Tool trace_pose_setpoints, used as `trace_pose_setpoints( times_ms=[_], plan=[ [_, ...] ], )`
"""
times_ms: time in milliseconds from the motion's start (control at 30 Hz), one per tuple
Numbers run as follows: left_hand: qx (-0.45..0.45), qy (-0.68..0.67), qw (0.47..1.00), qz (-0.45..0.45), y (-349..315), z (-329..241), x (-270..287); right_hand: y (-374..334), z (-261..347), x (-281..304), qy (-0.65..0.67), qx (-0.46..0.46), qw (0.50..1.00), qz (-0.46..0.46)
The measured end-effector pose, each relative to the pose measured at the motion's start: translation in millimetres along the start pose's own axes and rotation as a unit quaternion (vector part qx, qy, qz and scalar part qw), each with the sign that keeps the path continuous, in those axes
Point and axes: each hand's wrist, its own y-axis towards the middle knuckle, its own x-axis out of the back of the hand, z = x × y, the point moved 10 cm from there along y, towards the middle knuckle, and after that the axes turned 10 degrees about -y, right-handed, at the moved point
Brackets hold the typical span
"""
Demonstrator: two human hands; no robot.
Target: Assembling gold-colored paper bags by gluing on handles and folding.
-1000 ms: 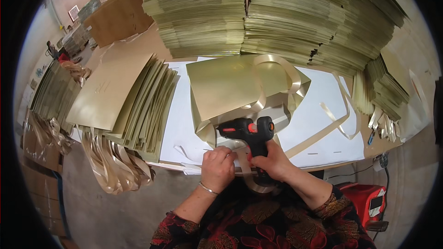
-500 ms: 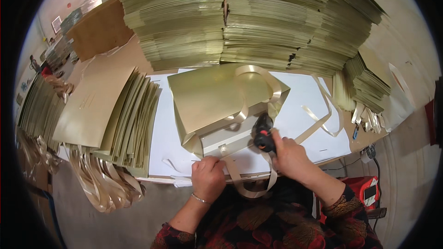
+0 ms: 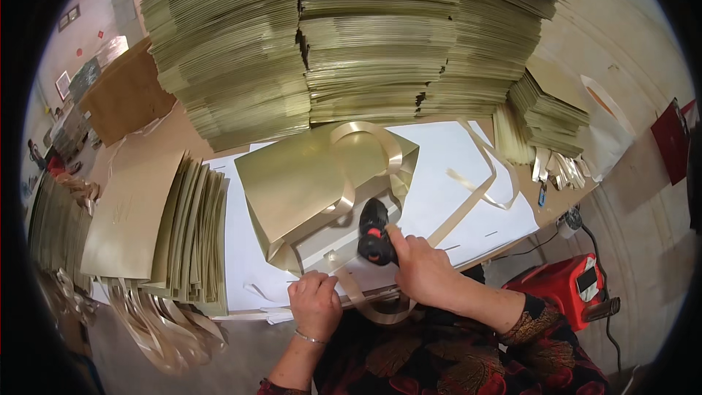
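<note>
A gold paper bag (image 3: 292, 183) lies on its side, its mouth facing me and its pale inside showing. My left hand (image 3: 314, 303) is closed at the near left edge of the mouth, pinching the bag's rim; its fingertips are partly hidden. In my right hand (image 3: 428, 274) is a black hand-held power tool with a red part (image 3: 374, 230), its front end at the bag's opening. One cream ribbon handle (image 3: 395, 152) loops over the bag's upper side. Another ribbon loop (image 3: 353, 289) hangs from the near rim between my hands, over the table edge.
White sheets (image 3: 468, 216) cover the table under the bag. Tall stacks of flat gold bags (image 3: 380, 51) rise behind. More folded bags (image 3: 139, 212) with hanging ribbons lie at left, others (image 3: 548, 110) at right. A red box-shaped case (image 3: 545, 285) and cable stand below right.
The whole view has shifted, with the table and stacks now further left and tilted. My hands, the bag and the tool keep nearly the same places relative to each other.
</note>
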Motion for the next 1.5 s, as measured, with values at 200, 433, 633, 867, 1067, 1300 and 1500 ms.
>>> trace_pose_setpoints(
  times_ms=[200,433,633,867,1067,1300,1500],
  plan=[
    [0.002,0.001,1.000,0.003,-0.1,0.2,-1.7,23.1,-52.0,-19.5,0.149,-0.119,0.979,0.066],
    [-0.008,-0.018,1.000,0.019,5.6,-2.5,0.4,-2.6,-71.2,-26.8,0.438,-0.182,0.880,0.035],
    [-0.040,0.012,0.996,0.076,22.0,-10.4,2.9,-40.6,-63.1,-12.6,0.710,-0.151,0.685,0.057],
    [-0.012,-0.011,1.000,0.017,40.9,20.5,6.6,-95.5,-147.7,57.4,0.705,-0.138,0.689,-0.097],
    [0.017,-0.094,0.995,-0.020,63.8,44.7,15.5,-220.7,-320.4,108.9,0.422,-0.317,0.738,-0.421],
    [-0.077,-0.032,0.996,0.045,56.1,11.8,16.9,-301.8,-490.0,76.2,0.136,-0.514,0.770,-0.352],
    [0.034,0.005,0.999,-0.019,70.4,62.0,16.4,-300.6,-575.0,41.2,0.057,-0.671,0.722,-0.159]
  ],
)
